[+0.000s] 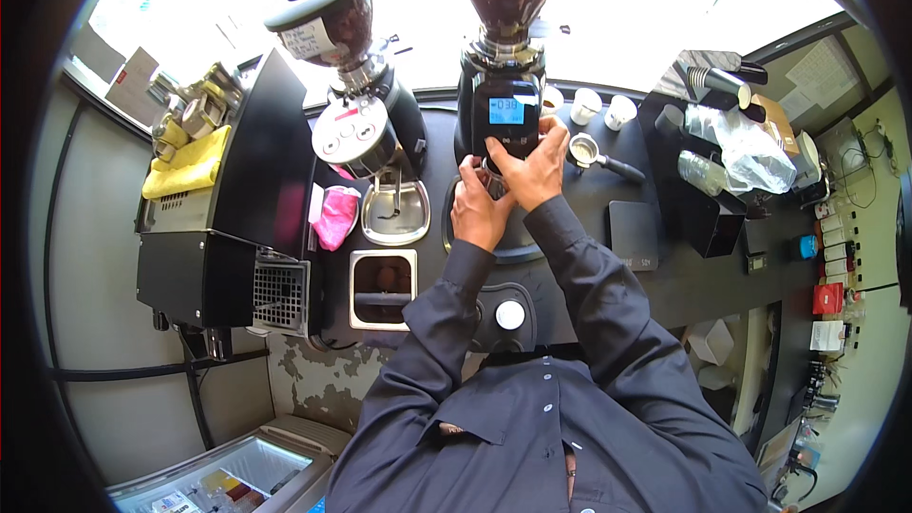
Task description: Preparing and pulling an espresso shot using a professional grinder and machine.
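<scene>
A black electric coffee grinder (464, 96) with a lit blue display (506, 111) stands straight ahead, a hopper of dark beans on top. Beneath its head, my left hand (479, 208) is closed around a small shiny vessel, perhaps a metal cup (493, 184), mostly hidden by my fingers. My right hand (536, 169) is raised against the lower front of the grinder head. Its thumb lies at the panel's bottom edge and its fingers curl at the right side; whether they grip anything is hidden. To the right, a portafilter (586, 151) with pale contents in its basket rests on the counter.
A second grinder (353, 130) and an espresso machine (267, 157) stand left, near a knock box (383, 255) and pink cloth (336, 219). Rightward are a flat scale (633, 235), small white cups (586, 107) and bagged plastic cups (748, 149). A tamping mat (524, 331) lies before my body.
</scene>
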Tool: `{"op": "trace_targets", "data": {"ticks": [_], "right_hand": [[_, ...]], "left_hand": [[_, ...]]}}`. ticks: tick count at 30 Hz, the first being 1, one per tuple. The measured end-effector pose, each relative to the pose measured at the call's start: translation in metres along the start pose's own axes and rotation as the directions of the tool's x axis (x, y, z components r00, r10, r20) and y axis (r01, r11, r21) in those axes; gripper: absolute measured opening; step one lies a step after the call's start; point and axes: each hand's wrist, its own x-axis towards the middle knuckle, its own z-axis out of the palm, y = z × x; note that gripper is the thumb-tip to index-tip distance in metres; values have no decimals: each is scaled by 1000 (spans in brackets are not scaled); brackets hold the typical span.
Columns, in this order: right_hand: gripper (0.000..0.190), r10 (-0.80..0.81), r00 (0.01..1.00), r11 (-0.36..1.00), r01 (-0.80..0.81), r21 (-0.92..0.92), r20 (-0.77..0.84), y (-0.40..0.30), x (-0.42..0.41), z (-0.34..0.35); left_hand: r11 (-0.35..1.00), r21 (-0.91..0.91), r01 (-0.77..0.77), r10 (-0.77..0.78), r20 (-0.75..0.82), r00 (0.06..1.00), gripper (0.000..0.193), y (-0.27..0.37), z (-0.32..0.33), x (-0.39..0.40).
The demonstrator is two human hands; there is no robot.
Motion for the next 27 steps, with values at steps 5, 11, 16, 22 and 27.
{"op": "trace_targets", "data": {"ticks": [5,11,16,22,27], "right_hand": [[82,28,1000,1000,-28,-5,13,0,-2,-1],[81,17,1000,1000,-17,-15,-1,-1,-2,0],[82,34,999,999,-34,-27,-4,-4,0,2],[83,77,996,996,-79,-42,-48,-8,2,6],[82,116,992,993,-118,-30,-46,-13,2,5]], "left_hand": [[1000,11,8,-8,16,1000,81,2,-2,-2],[1000,-3,31,-31,61,998,87,-1,0,0],[999,6,43,-43,64,997,88,-2,-1,2],[1000,9,30,-30,69,997,87,-2,-1,1],[1000,0,-4,4,50,999,87,-5,1,0]]}}
